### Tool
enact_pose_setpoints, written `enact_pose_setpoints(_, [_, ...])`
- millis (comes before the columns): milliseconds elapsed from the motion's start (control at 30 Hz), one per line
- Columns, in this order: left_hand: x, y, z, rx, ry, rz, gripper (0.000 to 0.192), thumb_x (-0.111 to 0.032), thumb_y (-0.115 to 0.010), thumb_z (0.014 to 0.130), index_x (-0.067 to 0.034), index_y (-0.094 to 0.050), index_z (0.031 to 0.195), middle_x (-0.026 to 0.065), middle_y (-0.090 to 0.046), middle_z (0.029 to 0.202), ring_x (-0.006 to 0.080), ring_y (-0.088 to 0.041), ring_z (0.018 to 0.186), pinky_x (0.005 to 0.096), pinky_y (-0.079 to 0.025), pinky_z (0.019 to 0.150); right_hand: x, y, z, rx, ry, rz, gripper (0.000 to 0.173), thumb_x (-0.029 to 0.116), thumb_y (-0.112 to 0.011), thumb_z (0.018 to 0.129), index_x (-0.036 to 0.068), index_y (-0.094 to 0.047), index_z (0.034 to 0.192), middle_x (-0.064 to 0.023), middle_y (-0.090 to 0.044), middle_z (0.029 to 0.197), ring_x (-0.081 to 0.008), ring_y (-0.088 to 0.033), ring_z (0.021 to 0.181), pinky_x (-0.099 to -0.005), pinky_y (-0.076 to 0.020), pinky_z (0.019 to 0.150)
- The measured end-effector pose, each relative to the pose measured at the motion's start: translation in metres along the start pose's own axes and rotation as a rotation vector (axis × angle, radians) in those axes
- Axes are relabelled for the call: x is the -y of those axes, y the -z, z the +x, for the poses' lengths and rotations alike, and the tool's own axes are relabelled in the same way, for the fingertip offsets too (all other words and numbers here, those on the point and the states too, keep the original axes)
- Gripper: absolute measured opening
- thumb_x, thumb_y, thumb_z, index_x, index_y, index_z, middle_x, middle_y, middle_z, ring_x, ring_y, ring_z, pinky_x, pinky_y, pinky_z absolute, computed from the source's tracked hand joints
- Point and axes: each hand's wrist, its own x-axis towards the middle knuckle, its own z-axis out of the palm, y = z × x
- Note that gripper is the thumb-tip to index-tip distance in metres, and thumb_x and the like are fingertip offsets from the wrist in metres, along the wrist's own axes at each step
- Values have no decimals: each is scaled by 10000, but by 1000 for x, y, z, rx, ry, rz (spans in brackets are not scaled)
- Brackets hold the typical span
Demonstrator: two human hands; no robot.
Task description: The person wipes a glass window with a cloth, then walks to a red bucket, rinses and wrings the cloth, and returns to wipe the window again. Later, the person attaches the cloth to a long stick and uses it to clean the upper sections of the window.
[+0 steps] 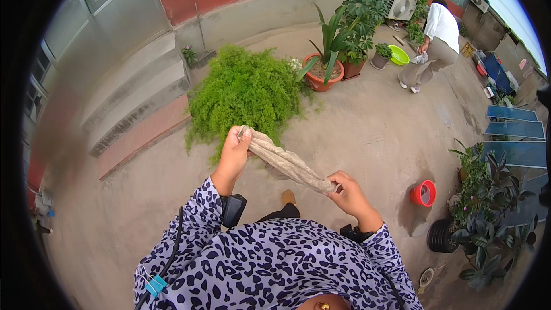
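A beige cloth (pixel 288 161) is stretched between my two hands in front of my body, gathered into long folds. My left hand (pixel 234 150) grips its upper end, thumb on top. At the lower right end, my right hand (pixel 351 193) pinches the cloth between thumb and fingers. The cloth slants down from left to right above the concrete ground. Behind my left hand spreads a bushy, feathery green plant (pixel 247 90), whose pot is hidden by the foliage.
Concrete steps (pixel 142 94) rise at the left. Potted plants (pixel 325 73), a lime-green basin (pixel 399 54) and a person in a white top (pixel 441 26), bending and holding something, are at the back right. A red bucket (pixel 423 193) stands right, near a black pot (pixel 442 236) and blue panels (pixel 514 129).
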Motion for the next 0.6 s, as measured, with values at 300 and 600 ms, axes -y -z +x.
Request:
enact_pose_setpoints(300, [-47, -45, 167, 582, -67, 333, 331, -358, -458, 1013, -51, -489, 1136, -6, -495, 991, 78, -450, 923, 238, -386, 853, -35, 58, 209, 2, -42, -83, 486, 78, -749, 773, 75, -553, 1217, -101, -541, 1203, -253, -554, 1080, -350, -500, 844])
enact_pose_setpoints(600, [-83, -95, 286, 537, -236, 341, 441, -355, -455, 1012, 8, -513, 1257, 46, -583, 1105, 131, -527, 1020, 284, -422, 913, -77, 85, 357, 257, 49, 221, 498, 210, -741, 827, 29, -531, 1242, -126, -560, 1220, -240, -513, 1148, -358, -404, 986])
